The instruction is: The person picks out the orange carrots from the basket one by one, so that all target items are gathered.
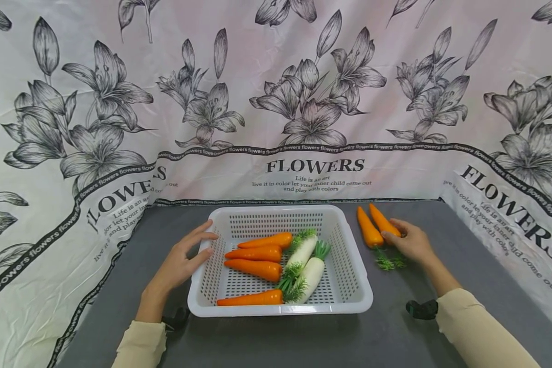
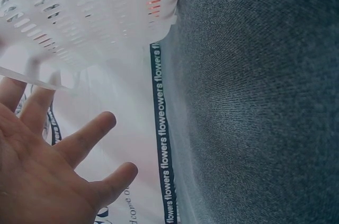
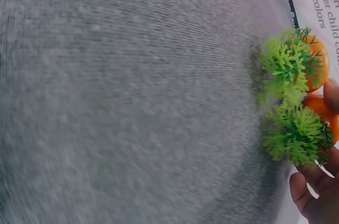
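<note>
My left hand [image 1: 179, 260] rests at the left rim of a white plastic basket [image 1: 280, 309]. In the left wrist view its fingers are spread, with some fingertips [image 2: 39, 99] at the basket's edge. On the right, my right hand [image 1: 411, 241] pinches an orange carrot [image 1: 383, 221] between thumb and fingers. Another carrot [image 1: 369, 230] lies right beside it on the grey cloth. Green leafy tops of both show in the right wrist view, the held carrot [image 3: 320, 108] next to my thumb. Several carrots [image 1: 257, 270] and two white radishes [image 1: 312, 278] with green tops lie inside the basket.
Grey cloth [image 1: 276, 342] covers the table. Behind and along both sides hangs a white curtain [image 1: 202, 179] with flower prints and lettering. The basket's raised walls stand between my two hands.
</note>
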The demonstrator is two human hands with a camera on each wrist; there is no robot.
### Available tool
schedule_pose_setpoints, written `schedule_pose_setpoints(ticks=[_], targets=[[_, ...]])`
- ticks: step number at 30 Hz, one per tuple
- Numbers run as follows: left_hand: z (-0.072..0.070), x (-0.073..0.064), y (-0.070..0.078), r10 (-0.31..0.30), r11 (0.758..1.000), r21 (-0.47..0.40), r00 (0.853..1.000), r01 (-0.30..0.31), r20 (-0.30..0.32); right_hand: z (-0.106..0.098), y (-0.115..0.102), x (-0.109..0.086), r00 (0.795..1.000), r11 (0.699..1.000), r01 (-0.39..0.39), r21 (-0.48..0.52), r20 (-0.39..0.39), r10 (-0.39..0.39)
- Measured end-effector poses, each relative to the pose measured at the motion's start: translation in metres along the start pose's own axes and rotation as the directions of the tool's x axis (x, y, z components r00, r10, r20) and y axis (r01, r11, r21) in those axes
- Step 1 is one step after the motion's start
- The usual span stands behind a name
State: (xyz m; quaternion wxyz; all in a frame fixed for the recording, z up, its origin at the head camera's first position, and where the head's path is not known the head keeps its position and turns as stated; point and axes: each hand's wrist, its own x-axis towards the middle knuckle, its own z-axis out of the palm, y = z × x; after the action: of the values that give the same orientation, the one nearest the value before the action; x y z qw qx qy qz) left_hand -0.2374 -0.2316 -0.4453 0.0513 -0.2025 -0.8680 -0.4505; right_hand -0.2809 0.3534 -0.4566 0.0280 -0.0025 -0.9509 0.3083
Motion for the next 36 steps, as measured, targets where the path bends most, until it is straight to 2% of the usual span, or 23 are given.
schedule_pose_setpoints(ticks=[6,11,18,36], targets=[[0.001,0.002,0.001,0.001,1.0,-0.011,1.0,-0.001,0.005,0.004,0.003,-0.002,0.999,0.999,-0.033,0.023,-0.005,0.034],[0.001,0.002,0.001,0.003,1.0,-0.01,1.0,-0.003,0.001,0.006,0.003,-0.005,1.0,0.999,-0.021,0.05,-0.013,0.022],[0.001,0.001,-0.001,0.015,1.0,-0.007,1.0,-0.015,-0.001,0.008,0.002,-0.007,1.0,0.999,-0.027,0.039,-0.01,0.028],[0.001,0.0,0.0,-0.012,1.0,-0.003,1.0,0.012,-0.002,0.003,0.001,-0.011,1.0,0.997,-0.026,0.078,-0.013,0.028]])
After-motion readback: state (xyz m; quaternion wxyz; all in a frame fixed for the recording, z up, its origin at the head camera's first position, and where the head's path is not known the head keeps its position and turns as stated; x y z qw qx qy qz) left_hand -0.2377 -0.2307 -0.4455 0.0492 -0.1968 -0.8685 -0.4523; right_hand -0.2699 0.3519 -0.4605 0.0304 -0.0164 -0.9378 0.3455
